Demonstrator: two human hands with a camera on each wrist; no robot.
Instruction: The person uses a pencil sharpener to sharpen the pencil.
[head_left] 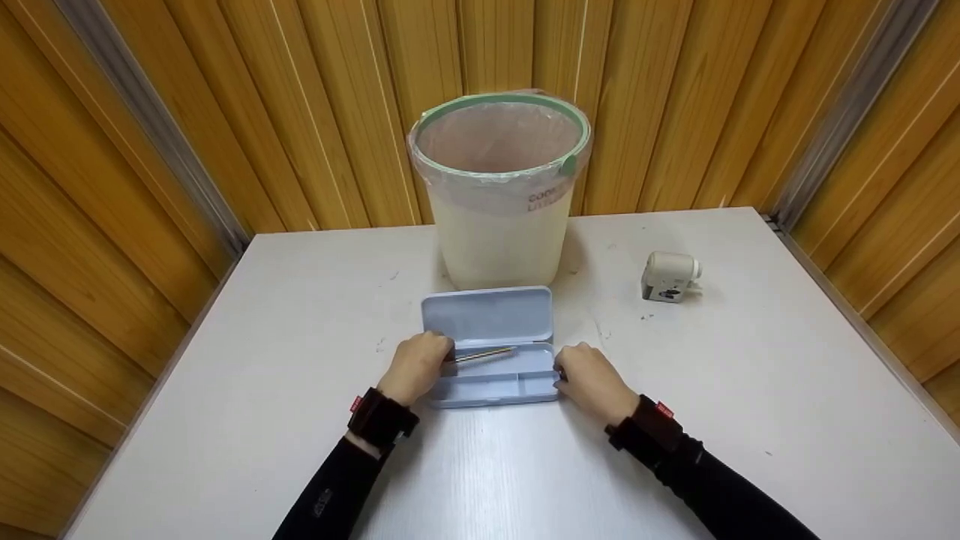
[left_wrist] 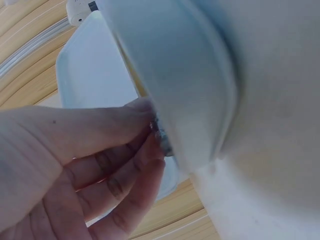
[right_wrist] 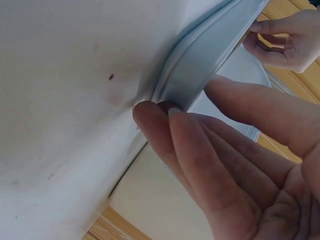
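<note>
A pale blue pencil case (head_left: 480, 401) lies on the table with its lid (head_left: 487, 315) folded back, away from me. My left hand (head_left: 417, 367) is at the case's left end. Its thumb and fingertips pinch the near end of a thin, striped pencil (head_left: 484, 355), which slants over the back compartment; whether it is one pencil or more I cannot tell. In the left wrist view a dark, shiny bit (left_wrist: 163, 140) shows between those fingertips. My right hand (head_left: 596, 382) holds the case's right end, thumb at the rim and bent fingers against the outer wall.
Behind the case stands a tall cream bin (head_left: 499, 240) with a green rim and a clear liner. A small beige pencil sharpener (head_left: 667, 276) with a side crank is at the back right. Wood-patterned walls (head_left: 345, 112) enclose the white table (head_left: 285, 360).
</note>
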